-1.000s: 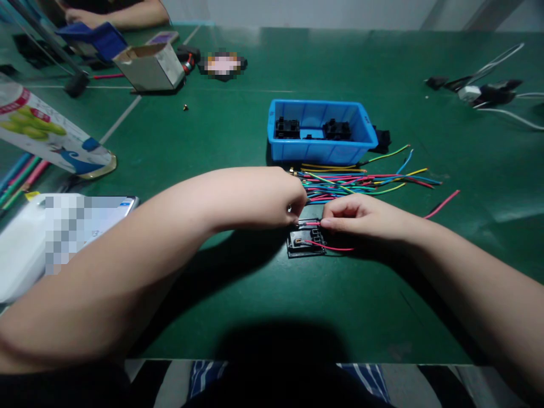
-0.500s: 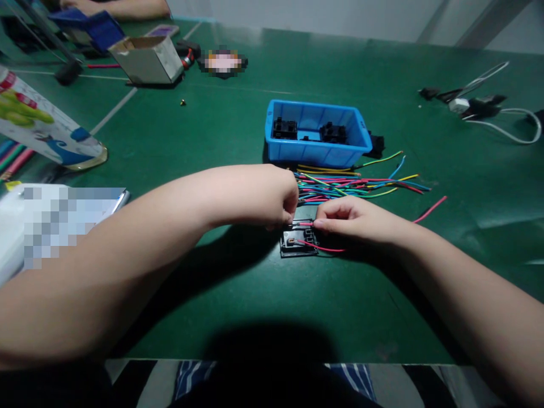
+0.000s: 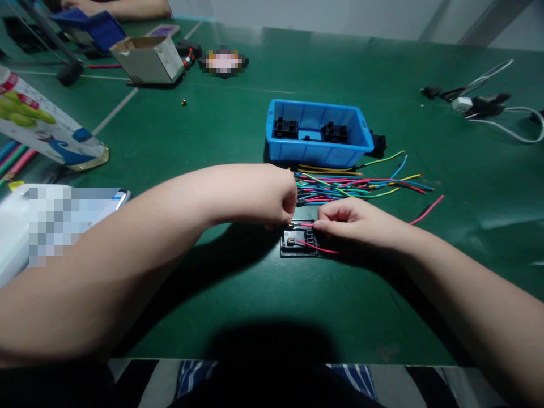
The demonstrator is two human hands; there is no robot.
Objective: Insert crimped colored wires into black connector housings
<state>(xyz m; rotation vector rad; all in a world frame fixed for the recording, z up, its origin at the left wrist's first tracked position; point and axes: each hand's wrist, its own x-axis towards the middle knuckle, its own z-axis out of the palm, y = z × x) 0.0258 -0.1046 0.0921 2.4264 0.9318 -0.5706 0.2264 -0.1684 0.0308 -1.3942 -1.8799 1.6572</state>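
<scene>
A small black plastic electrical part [image 3: 285,251] lies on the green table, with one red wire [image 3: 323,249] running out of its lower terminal. My right hand [image 3: 346,218] pinches a second red wire [image 3: 306,225] just right of the part's upper side; its other end comes out past my wrist. My left hand [image 3: 280,198] is closed, its fingertips at the upper left of the part, beside the metal tip of that wire. Whatever those fingers hold is hidden. Just beyond both hands lies a bundle of coloured wires [image 3: 340,184].
Behind the wires stands a blue bin [image 3: 318,153] with black parts [image 3: 335,133] inside. A white box [image 3: 148,62], a patterned container [image 3: 46,124] and a phone [image 3: 121,197] are to the left. Cables [image 3: 476,107] lie at the far right. A co-worker's arm [image 3: 136,8] shows at top left.
Both hands stay almost in place at the black part. A bit more of the upper wire's metal tip shows by my left fingertips. The red wire's free end has shifted slightly left.
</scene>
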